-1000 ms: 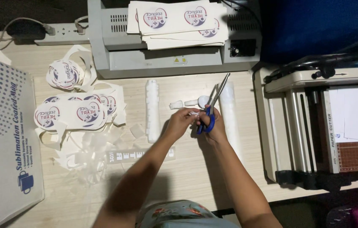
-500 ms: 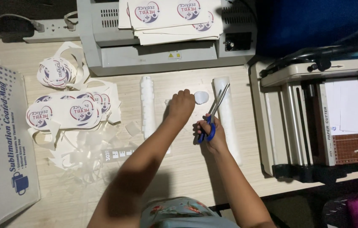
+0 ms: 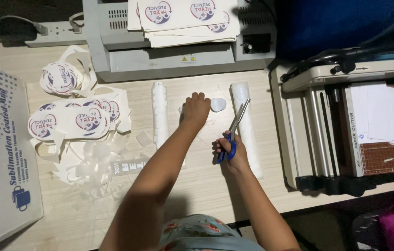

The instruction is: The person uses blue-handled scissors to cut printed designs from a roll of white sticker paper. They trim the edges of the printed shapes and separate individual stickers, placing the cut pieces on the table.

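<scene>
Cutout (image 3: 218,104) half under left hand (image 3: 196,109)

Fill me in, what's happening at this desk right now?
A person is cutting out round printed stickers. The right hand holds blue-handled scissors, blades pointing away over the desk. The left hand is stretched forward, resting by a small white cut-out on the tabletop. Finished round stickers and offcut scraps lie to the left. Printed sheets sit on the grey laminator at the back, and a paper cutter stands to the right.
</scene>
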